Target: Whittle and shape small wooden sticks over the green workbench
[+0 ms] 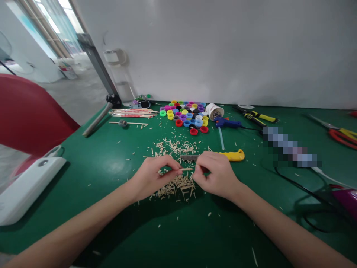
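My left hand (157, 173) pinches a short, thin wooden stick (187, 169) between thumb and fingertips. The stick points right, toward my right hand (213, 173), whose fingers are curled closed at its far end. Whether those fingers grip the stick or something smaller is hidden. A yellow-handled utility knife (234, 155) lies just behind my right hand, which covers its middle; the blade sticks out to the left. Below my fingers is a pile of cut stick pieces (180, 185). More wooden slivers (178, 147) are scattered beyond the blade.
Coloured bottle caps (185, 116) cluster at the back, beside a tipped white cup (214, 111) and a blue glue gun (228, 123). Bundled sticks (135, 112) lie back left. A white power strip (30, 190) is at left; scissors (341, 133) and cables are at right.
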Available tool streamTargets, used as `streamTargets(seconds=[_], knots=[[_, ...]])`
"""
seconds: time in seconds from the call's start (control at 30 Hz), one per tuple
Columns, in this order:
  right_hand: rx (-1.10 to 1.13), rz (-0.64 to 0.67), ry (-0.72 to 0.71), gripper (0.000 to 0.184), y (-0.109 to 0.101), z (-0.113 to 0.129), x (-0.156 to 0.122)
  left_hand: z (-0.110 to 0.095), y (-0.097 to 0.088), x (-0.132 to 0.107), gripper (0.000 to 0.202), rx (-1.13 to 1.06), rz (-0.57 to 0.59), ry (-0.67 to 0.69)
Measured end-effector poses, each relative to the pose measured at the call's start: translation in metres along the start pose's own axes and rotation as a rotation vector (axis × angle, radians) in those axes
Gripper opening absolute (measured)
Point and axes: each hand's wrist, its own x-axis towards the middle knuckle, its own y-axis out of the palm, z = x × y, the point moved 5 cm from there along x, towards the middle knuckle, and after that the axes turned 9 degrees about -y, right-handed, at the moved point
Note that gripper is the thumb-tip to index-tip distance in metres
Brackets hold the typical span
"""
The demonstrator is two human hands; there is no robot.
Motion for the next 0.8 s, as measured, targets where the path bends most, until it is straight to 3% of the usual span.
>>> streamTargets(seconds=[0.23, 0.33, 0.43, 0.8], knots=[[-0.145, 0.019, 0.113, 0.025, -0.003, -0.016, -0.002, 0.000, -0.004, 0.000, 0.007, -0.147, -0.048, -0.053], [-0.090, 0.039, 0.156, 0.007, -0.003, -0.021, -0.002, -0.001, -0.005, 0.001, 0.006, -0.282, -0.052, -0.091], [0.051, 0.062, 0.118, 0.031, -0.001, -0.016, -0.002, 0.001, -0.006, 0.002, 0.007, -0.341, -0.071, -0.126], [0.106, 0.010, -0.006, 0.008, 0.001, 0.003, 0.000, 0.001, -0.005, 0.003, 0.007, -0.379, -0.088, -0.112]])
